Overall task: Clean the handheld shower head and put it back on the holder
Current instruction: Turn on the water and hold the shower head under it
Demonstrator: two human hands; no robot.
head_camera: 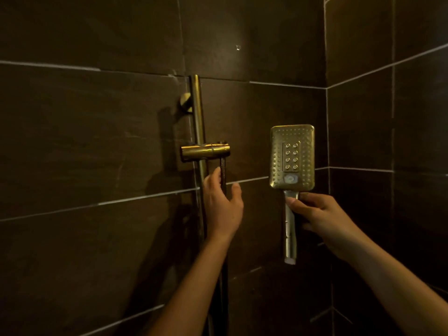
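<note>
Shower head [292, 156] upright, handle gripped by right hand [320, 214].

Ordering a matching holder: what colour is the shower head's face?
Gold with a fine dotted pattern; the shower head shows best in the head view.

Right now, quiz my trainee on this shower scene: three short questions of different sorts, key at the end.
1. True or false: the shower head sits in the holder.
2. Where does the right hand have its grip? A) spray face B) handle C) rail
3. Fill in: the left hand is open beside the ____ hanging under the holder.

Key: 1 false; 2 B; 3 hose.
</note>
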